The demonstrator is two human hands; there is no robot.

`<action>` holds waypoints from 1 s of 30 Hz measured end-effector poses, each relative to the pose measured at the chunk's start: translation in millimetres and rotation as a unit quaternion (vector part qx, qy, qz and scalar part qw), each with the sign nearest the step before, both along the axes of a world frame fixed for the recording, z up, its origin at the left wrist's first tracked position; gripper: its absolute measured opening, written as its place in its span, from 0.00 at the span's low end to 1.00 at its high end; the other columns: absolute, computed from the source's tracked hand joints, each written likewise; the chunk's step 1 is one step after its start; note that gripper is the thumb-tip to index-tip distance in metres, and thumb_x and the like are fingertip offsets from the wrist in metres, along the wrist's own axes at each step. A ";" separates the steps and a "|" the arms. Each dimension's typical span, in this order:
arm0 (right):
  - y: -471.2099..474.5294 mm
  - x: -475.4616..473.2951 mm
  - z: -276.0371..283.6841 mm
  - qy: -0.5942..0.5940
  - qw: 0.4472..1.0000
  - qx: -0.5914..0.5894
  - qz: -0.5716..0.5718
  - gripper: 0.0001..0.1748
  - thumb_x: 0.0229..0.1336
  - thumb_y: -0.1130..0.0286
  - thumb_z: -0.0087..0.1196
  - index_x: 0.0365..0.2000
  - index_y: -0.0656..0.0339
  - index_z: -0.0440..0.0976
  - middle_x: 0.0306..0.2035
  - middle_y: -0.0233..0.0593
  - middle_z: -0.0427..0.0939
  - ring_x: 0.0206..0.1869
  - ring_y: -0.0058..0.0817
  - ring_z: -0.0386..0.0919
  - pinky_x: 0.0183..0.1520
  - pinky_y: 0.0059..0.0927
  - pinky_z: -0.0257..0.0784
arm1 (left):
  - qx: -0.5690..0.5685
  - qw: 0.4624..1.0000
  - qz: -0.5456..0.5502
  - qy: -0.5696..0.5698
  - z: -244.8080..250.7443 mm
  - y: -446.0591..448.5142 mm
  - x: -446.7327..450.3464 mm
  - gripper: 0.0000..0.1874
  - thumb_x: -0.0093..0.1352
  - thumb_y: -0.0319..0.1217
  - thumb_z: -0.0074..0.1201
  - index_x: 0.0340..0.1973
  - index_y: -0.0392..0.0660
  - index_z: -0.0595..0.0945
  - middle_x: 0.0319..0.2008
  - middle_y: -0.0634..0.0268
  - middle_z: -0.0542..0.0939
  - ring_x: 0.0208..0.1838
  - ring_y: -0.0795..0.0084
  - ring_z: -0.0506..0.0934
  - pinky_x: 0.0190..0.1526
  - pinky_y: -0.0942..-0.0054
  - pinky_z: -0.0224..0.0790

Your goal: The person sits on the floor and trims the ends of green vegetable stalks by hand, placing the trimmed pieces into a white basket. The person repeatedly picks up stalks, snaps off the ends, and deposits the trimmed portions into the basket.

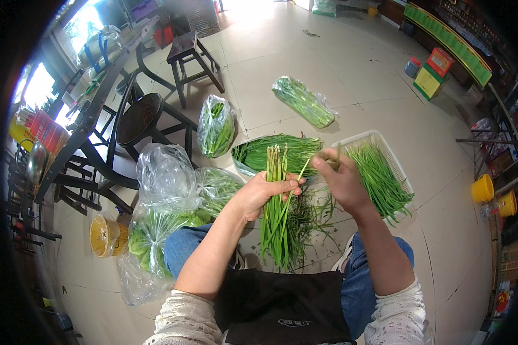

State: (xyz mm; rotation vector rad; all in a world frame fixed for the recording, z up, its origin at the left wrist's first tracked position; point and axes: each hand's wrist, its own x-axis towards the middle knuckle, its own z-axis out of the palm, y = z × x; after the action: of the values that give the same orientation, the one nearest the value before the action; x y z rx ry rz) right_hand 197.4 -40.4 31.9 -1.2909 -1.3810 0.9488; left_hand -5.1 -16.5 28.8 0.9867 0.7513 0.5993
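Note:
My left hand (270, 189) is closed around a bunch of garlic chives (280, 228), cut stem ends up and green leaves hanging down. One stalk leans out of the bunch towards my right hand (341, 177), which is blurred, with its fingers near that stalk's tip; a thin strand shows at the fingers, but its grip is unclear. Beyond the hands, a large pile of chives (263, 153) lies on an opened clear plastic bag. To the right, more chives (373, 172) lie in a white plastic basket (403, 172). Loose trimmings (313, 215) are scattered on the floor below my hands.
Bagged green vegetables (216, 129) and another bagged bundle (304, 103) stand or lie farther off. At left are bagged leafy greens (155, 241), a yellow bin (108, 236), a round stool (139, 118), a square stool (185, 45) and a table. Boxes (429, 82) and yellow buckets (482, 188) are at right.

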 end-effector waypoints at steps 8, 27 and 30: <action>0.2 6.2 10.2 0.103 0.986 -0.073 -0.107 0.10 0.62 0.63 0.54 0.30 0.59 0.74 0.20 0.19 0.66 0.19 0.08 0.55 0.22 0.16 0.51 | 0.001 1.000 0.017 0.002 -2.4 1.7 -1.6 0.13 0.66 0.28 0.58 0.45 0.37 0.79 0.35 0.64 0.82 0.37 0.77 0.78 0.37 0.79 0.66; 4.7 2.8 12.2 0.242 0.951 -0.157 -0.108 0.16 0.63 0.62 0.55 0.38 0.67 0.77 0.21 0.23 0.67 0.17 0.08 0.54 0.18 0.15 0.47 | -0.004 1.000 0.008 -0.016 -11.3 1.6 4.6 0.30 0.63 0.26 0.63 0.59 0.38 0.70 0.35 0.65 0.81 0.39 0.74 0.79 0.39 0.78 0.66; -5.2 -4.2 11.2 0.147 0.956 -0.235 0.091 0.18 0.65 0.58 0.50 0.36 0.65 0.76 0.20 0.25 0.65 0.18 0.10 0.56 0.21 0.17 0.51 | -0.001 1.000 -0.001 -0.010 -11.4 0.0 5.6 0.30 0.63 0.27 0.63 0.59 0.38 0.70 0.37 0.64 0.80 0.40 0.74 0.78 0.39 0.78 0.66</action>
State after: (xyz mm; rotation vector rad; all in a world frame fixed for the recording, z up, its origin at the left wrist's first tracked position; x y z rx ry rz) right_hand 193.2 -45.6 43.1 -1.3063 -1.0869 1.6012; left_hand 0.4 -16.5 17.4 0.9782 0.7323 0.6067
